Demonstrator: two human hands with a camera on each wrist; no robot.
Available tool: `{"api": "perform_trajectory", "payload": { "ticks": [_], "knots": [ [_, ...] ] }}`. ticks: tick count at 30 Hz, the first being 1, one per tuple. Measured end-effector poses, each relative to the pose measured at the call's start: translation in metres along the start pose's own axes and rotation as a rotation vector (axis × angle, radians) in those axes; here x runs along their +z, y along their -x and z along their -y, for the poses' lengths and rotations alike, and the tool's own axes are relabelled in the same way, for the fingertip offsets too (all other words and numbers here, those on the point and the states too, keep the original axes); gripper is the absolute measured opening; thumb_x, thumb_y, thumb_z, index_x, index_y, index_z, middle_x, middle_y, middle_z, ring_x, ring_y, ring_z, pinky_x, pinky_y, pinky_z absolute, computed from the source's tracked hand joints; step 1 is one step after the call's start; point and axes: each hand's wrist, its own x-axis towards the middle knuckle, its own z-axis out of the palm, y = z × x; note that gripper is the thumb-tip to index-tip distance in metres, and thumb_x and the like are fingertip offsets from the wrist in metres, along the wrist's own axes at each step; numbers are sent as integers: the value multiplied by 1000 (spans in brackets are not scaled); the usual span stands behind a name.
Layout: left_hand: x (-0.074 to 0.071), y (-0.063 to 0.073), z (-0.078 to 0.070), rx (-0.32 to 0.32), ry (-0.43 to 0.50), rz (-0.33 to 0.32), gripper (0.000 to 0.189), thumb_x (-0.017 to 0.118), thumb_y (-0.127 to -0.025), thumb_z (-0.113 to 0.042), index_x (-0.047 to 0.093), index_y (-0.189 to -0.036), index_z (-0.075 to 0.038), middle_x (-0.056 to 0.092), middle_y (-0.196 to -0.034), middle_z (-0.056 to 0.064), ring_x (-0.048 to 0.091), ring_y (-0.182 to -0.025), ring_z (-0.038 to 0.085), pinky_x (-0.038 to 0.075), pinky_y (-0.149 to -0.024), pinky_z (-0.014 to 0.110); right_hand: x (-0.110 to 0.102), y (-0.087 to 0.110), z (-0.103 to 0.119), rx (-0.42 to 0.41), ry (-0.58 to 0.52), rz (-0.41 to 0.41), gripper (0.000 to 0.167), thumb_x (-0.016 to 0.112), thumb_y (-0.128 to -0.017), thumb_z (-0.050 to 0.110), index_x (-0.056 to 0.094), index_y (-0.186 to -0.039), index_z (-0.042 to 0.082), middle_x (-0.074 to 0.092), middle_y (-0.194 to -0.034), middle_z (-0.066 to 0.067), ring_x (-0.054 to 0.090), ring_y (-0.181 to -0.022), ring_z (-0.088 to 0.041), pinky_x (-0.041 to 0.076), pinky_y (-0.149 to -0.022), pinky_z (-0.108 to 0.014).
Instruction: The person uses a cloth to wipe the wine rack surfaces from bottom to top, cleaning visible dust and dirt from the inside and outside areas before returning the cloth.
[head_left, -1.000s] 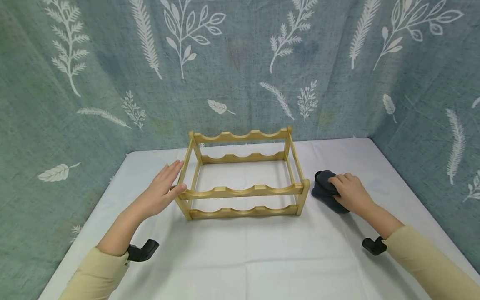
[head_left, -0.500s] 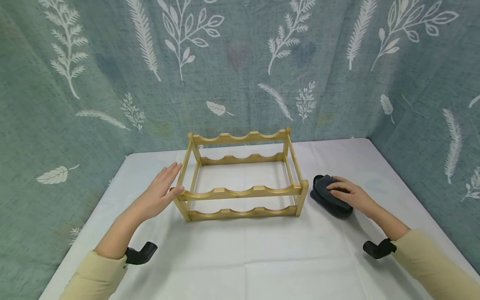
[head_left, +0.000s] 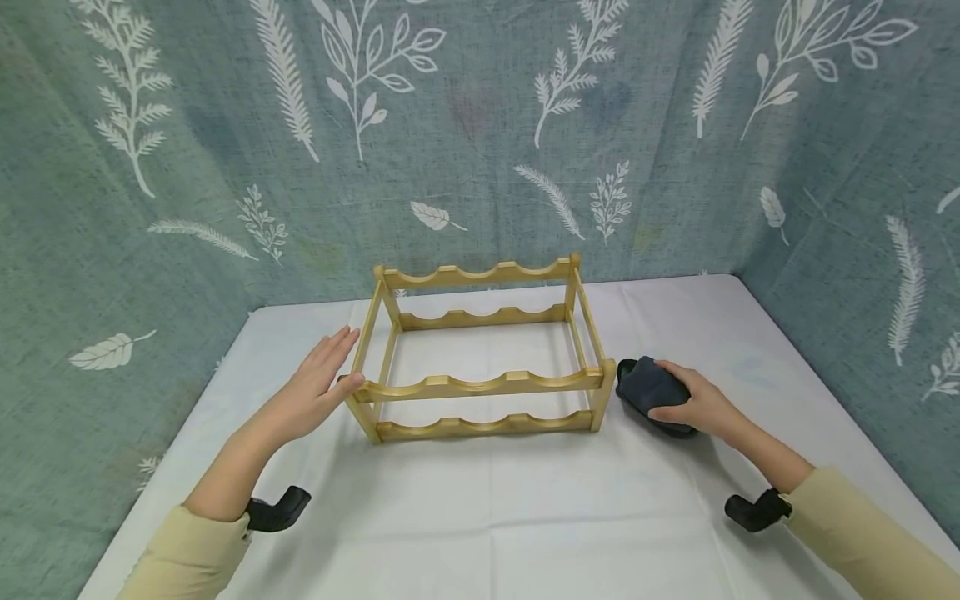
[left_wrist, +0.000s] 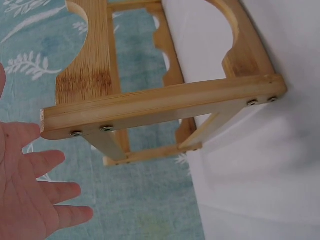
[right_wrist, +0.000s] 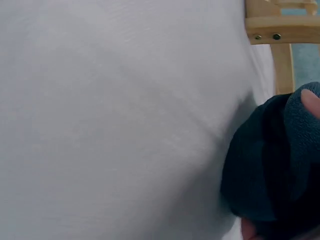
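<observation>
My left hand has its fingers straight beside the near left corner of a light wooden rack with scalloped rails. In the left wrist view, a fingertip lies right at the end of the rack's upper side bar, and the other fingers are spread. To the right of the rack, my right hand grips a dark navy soft fabric bundle. The thumb is on its near side and the fingers reach over the top. Up close in the right wrist view, the bundle looks rounded and padded; my palm's side is out of frame.
Under everything lies a white cloth-covered table. Behind it and on both sides hangs a blue-green curtain with white leaf prints. A black wrist camera mount juts from the left sleeve, another mount from the right.
My right hand lifted its fingers off the fabric bundle, then closed round it again from the right. The bundle has turned and shifted slightly nearer the rack. My left hand has hardly moved.
</observation>
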Motion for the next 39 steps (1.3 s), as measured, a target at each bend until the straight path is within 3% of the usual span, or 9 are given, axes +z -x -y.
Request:
{"api": "perform_trajectory", "payload": {
  "ticks": [5, 11, 18, 25, 27, 32, 34, 39],
  "knots": [
    [2, -1, 0, 0, 2, 7, 67, 39, -98, -39, 9, -148, -8, 4, -153, 18, -4, -137, 42, 7, -101, 67, 11, 3, 4, -98, 89, -59, 92, 79, -71, 30, 28, -140, -3, 32, -135, -33, 34, -119, -51, 35, -88, -63],
    [5, -5, 1, 12, 9, 11, 67, 41, -97, -38, 11, -148, -7, 6, -152, 19, -2, -137, 43, 9, -102, 65, 19, 8, 8, -209, 166, -68, 83, 82, -67, 27, 41, -132, -5, 43, -129, -31, 38, -116, -50, 33, -89, -64],
    [9, -9, 3, 30, 1, 14, 66, 39, -98, -40, 10, -149, -10, 7, -152, 19, 0, -137, 42, 8, -104, 63, 18, 10, 3, -220, 129, -49, 78, 80, -70, 21, 40, -135, 2, 44, -128, -28, 42, -114, -49, 39, -84, -61],
    [13, -13, 1, 47, 21, 23, 65, 43, -97, -37, 12, -149, -15, 11, -152, 17, 6, -137, 42, 13, -103, 63, -6, 20, 9, -260, 120, -55, 78, 77, -72, 13, 36, -137, 1, 42, -130, -27, 43, -114, -47, 40, -83, -59],
    [14, -13, 4, 56, 50, 26, 64, 45, -96, -38, 15, -148, -16, 17, -150, 16, 23, -131, 39, 26, -99, 59, -16, 27, 16, -268, 134, -51, 79, 77, -72, 14, 36, -137, 1, 42, -130, -27, 44, -113, -46, 41, -82, -58],
    [15, -13, 20, 65, 136, 33, 58, 50, -94, -36, 29, -145, -16, 29, -148, 11, 35, -127, 34, 36, -94, 52, -38, 46, 37, -267, 107, -38, 79, 79, -71, 17, 35, -136, 2, 42, -130, -26, 48, -107, -43, 45, -76, -50],
    [15, -12, 27, 68, 168, 44, 56, 50, -94, -33, 31, -144, -17, 26, -149, 10, 22, -136, 34, 29, -100, 57, -44, 52, 45, -276, 91, -30, 78, 79, -71, 18, 36, -135, 3, 43, -129, -25, 49, -105, -41, 46, -73, -46],
    [10, -13, 42, 105, 255, 88, 55, 50, -95, -25, 27, -146, -18, 12, -154, 9, 9, -138, 38, 22, -97, 66, -50, 64, 62, -327, 80, -2, 75, 80, -71, 20, 40, -133, 8, 48, -125, -21, 52, -99, -32, 46, -69, -35]
  ]
}}
